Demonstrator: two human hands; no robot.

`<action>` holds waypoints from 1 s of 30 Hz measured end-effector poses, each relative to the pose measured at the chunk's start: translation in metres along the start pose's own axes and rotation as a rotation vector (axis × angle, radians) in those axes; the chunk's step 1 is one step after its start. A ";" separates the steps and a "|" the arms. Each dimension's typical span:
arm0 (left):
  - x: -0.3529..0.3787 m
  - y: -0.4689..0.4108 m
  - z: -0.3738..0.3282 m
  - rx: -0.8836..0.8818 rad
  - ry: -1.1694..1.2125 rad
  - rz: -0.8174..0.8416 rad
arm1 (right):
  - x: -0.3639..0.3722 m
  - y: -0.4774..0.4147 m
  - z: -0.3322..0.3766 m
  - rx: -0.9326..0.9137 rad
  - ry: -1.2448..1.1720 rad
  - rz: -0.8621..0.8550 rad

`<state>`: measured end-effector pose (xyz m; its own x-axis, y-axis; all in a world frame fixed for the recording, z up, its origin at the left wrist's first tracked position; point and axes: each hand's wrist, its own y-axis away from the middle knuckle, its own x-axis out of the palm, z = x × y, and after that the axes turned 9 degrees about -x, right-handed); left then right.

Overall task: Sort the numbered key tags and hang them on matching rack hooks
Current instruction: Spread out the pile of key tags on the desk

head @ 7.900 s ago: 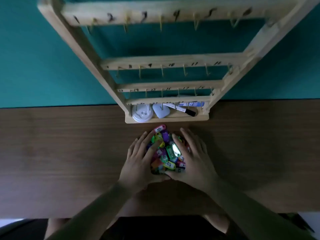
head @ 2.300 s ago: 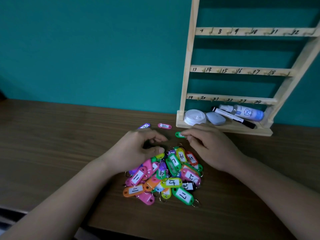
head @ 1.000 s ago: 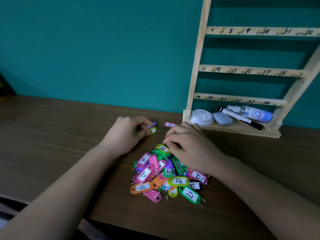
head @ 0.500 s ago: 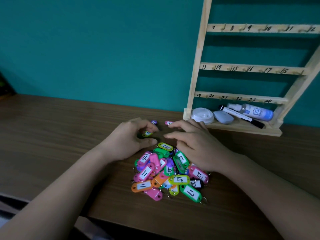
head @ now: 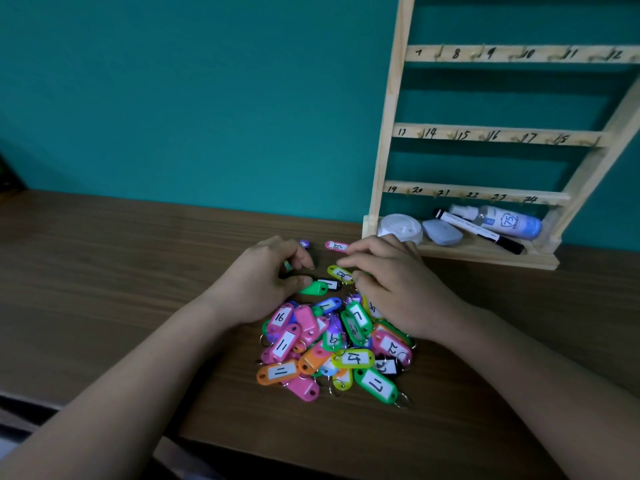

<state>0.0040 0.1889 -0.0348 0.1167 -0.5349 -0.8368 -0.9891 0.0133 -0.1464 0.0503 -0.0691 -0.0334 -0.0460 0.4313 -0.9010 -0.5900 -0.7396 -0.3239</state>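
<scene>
Only one view for you: head cam, wide-angle, faces forward and down, close over the surface (head: 121, 289), rack (head: 388, 150) upper right.

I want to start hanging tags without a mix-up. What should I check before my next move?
1. Rack hooks 7 to 24 free: ok, none holds a tag.
2. Hooks 1 to 6 in view: not ok, cut off above.
3. Number on yellow tag at the right hand readable: cannot tell, blurred.
4. Left hand holding one tag: cannot tell, fingers hide it.
5. Pile sorted: not ok, tags overlap in a heap.
</scene>
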 end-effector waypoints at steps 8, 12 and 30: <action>-0.008 0.005 -0.006 -0.011 -0.058 0.052 | 0.009 -0.004 0.000 0.003 -0.038 -0.089; -0.009 0.004 -0.008 -0.041 -0.065 0.059 | 0.014 -0.013 0.006 0.014 -0.046 -0.080; -0.010 0.005 -0.008 -0.063 -0.041 0.020 | 0.011 -0.015 0.014 0.160 -0.068 -0.011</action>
<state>-0.0026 0.1874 -0.0231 0.0993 -0.4998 -0.8604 -0.9948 -0.0306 -0.0971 0.0473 -0.0464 -0.0345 -0.0902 0.4772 -0.8741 -0.7113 -0.6452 -0.2788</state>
